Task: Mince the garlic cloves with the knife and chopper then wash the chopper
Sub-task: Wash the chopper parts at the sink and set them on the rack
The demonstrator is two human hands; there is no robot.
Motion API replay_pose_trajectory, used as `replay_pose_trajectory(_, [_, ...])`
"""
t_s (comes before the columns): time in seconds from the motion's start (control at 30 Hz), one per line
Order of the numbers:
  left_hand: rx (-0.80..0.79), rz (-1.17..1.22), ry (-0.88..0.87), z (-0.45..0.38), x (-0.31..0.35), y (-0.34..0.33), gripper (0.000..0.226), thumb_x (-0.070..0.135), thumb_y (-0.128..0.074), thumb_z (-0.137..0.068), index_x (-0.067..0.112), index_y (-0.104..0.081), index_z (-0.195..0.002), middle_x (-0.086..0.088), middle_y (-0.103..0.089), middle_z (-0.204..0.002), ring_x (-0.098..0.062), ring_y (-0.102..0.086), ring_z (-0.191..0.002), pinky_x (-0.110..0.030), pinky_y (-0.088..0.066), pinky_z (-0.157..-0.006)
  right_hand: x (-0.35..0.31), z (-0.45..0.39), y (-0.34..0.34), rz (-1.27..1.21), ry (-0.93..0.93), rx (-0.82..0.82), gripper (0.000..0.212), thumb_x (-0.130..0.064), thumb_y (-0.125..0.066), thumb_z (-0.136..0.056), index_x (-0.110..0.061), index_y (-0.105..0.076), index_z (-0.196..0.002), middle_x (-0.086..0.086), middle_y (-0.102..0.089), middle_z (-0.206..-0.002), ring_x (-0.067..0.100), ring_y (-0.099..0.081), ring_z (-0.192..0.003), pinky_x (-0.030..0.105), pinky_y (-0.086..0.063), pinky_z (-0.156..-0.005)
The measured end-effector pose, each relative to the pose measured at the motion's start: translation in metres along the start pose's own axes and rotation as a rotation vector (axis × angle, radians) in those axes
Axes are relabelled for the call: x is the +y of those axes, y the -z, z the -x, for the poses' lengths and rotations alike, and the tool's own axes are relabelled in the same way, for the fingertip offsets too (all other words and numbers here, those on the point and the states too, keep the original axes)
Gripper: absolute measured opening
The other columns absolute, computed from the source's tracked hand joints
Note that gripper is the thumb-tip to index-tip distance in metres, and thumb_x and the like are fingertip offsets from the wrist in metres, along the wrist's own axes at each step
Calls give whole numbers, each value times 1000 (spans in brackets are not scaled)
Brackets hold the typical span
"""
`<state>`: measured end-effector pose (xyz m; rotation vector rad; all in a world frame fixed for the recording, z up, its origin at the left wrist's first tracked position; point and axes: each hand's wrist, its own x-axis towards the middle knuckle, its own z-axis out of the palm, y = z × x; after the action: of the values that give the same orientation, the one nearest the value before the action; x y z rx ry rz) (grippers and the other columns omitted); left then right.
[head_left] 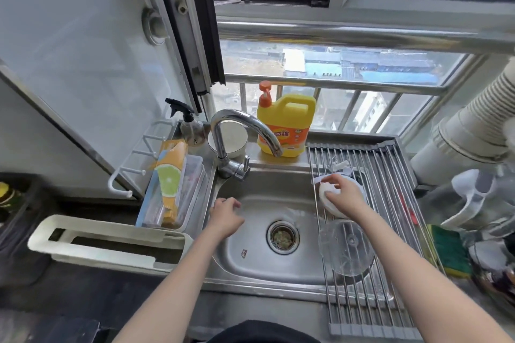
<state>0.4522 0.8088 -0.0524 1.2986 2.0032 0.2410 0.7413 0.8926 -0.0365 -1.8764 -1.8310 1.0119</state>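
My right hand (344, 194) holds the white chopper lid (328, 202) on the metal roll-up drying rack (390, 231) over the right side of the sink; fingers curl over its top. Behind it lies a white blade piece (341, 166). The clear chopper bowl (345, 247) lies on the rack just in front of the lid. My left hand (225, 214) hovers over the left part of the steel sink (250, 267), fingers loosely curled, holding nothing. No knife or garlic is visible.
A chrome faucet (239, 142) arches over the sink, with a yellow dish soap bottle (285, 125) behind it. The drain strainer (282, 237) holds scraps. A white knife holder (108, 242), a box tray (172, 189) and a spray bottle (189, 125) stand left; a green sponge (448, 253) lies right.
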Motion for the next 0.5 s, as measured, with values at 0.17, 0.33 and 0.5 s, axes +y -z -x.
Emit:
replay_pose_trajectory(0.17, [12, 74, -71, -6, 3, 3, 27, 11, -64, -80, 14, -65, -107, -8, -57, -115, -23, -56, -104, -20, -39, -79, 9, -27, 21, 147, -46, 158, 36, -8, -53, -90, -20, -55, -124, 9, -59, -125, 28, -56, -103, 35, -45, -80])
replay_pose_trajectory(0.33, [26, 154, -53, -11, -7, 7, 17, 6, -65, -78, 23, -63, -80, -8, -67, -95, -25, -63, -92, -32, -51, -82, 22, -57, 35, 314, -145, 170, 41, -19, -48, -96, -25, -43, -136, 9, -56, -132, 32, -53, -114, 42, -45, -88])
replay_pose_trajectory(0.5, [69, 226, -29, -11, -12, 8, 30, -2, -60, -78, 27, -61, -69, 2, -65, -77, -19, -63, -82, -31, -51, -78, 34, -76, 36, 285, -226, 23, 58, -18, -44, -99, -36, -20, -149, 10, -48, -143, 35, -50, -123, 46, -42, -100])
